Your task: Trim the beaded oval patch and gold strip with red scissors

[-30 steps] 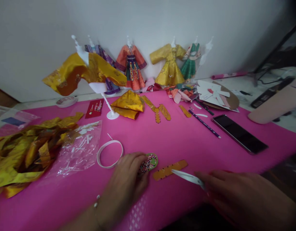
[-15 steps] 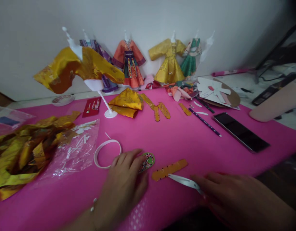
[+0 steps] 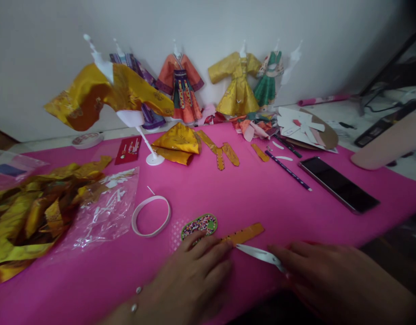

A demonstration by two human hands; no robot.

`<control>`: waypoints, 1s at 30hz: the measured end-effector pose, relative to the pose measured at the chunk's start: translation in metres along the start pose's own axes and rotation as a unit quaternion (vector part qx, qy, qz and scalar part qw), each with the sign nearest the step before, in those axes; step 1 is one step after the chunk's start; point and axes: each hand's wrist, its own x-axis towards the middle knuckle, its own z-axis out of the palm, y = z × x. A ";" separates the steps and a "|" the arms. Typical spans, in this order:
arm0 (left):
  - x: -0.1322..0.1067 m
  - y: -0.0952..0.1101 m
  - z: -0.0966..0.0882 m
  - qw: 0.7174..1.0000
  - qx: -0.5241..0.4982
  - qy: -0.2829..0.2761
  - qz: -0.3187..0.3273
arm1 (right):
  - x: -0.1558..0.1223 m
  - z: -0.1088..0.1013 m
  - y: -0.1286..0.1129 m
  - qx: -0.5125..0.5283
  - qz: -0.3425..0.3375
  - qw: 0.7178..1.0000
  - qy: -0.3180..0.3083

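Note:
My left hand [image 3: 194, 277] lies palm down on the pink mat, fingers stretched out. Its fingertips reach over the near left end of an orange-yellow fabric strip [image 3: 249, 232] with dark marks along its edges. Just beyond those fingers sits a small oval green-rimmed dish [image 3: 198, 224] of multicoloured beads. My right hand [image 3: 339, 275] is wrapped round the red handles of a pair of scissors [image 3: 262, 255], partly hidden in shadow. The pale scissor blades look closed, their tip beside the strip's lower edge.
A white ring of tape [image 3: 136, 216] and a clear plastic bag [image 3: 103, 216] lie left, beside yellow fabric scraps [image 3: 21, 212]. Smaller cut pieces [image 3: 221, 155], a pencil [image 3: 289, 171] and a phone [image 3: 339, 185] lie farther off. Dressed doll stands [image 3: 186, 85] line the wall.
My left hand has moved right and nearer to me, off the bead dish and onto the strip's left end. My right hand and the scissors have hardly moved.

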 end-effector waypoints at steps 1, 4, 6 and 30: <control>0.000 0.000 0.000 1.000 -0.001 -0.002 0.001 | -0.001 0.001 0.001 0.006 -0.005 1.000 -0.010; 0.000 0.000 0.001 1.000 -0.001 -0.004 0.000 | -0.003 0.004 0.004 0.030 -0.022 0.999 -0.036; 0.000 0.000 0.001 1.000 -0.002 -0.003 -0.002 | -0.003 0.005 0.006 0.027 -0.016 0.999 -0.045; 0.002 0.001 -0.001 1.000 0.005 -0.011 -0.004 | -0.004 0.010 0.009 0.018 -0.028 0.998 -0.051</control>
